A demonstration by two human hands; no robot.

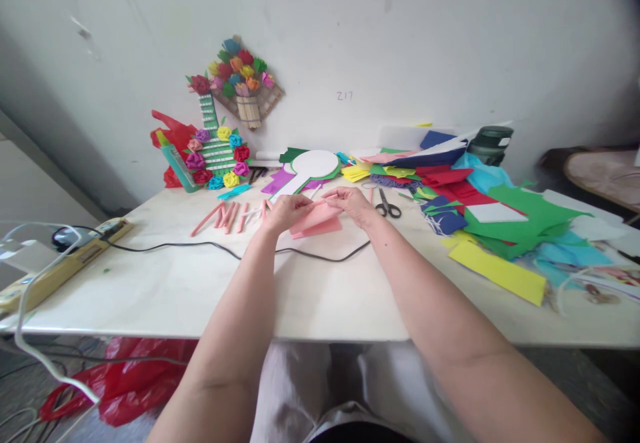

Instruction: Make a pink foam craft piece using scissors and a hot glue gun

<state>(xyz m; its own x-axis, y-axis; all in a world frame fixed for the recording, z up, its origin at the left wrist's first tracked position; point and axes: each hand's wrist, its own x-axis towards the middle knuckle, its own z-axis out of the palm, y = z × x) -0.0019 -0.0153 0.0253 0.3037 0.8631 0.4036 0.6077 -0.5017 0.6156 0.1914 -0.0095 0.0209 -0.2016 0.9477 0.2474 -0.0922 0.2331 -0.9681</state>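
Between my two hands is a piece of pink paper (316, 218), held by its upper edge just above the table. My left hand (290, 211) pinches the left end of that edge, and my right hand (349, 204) pinches the right end. More pink paper shows under the held part; whether it is the same sheet I cannot tell. Several rolled pink paper tubes (231, 217) lie to the left of my left hand. Black scissors (388, 207) rest just right of my right hand. Behind my hands lies a white paddle-shaped card (315, 165) with a green edge.
A black cable (190, 244) crosses the table towards a power strip (65, 266) at left. Coloured paper sheets (530, 213) pile up at right, with a dark bottle (489, 144) behind. A glue bottle (177, 163) and a paper-flower guitar (220, 153) lean against the wall at left.
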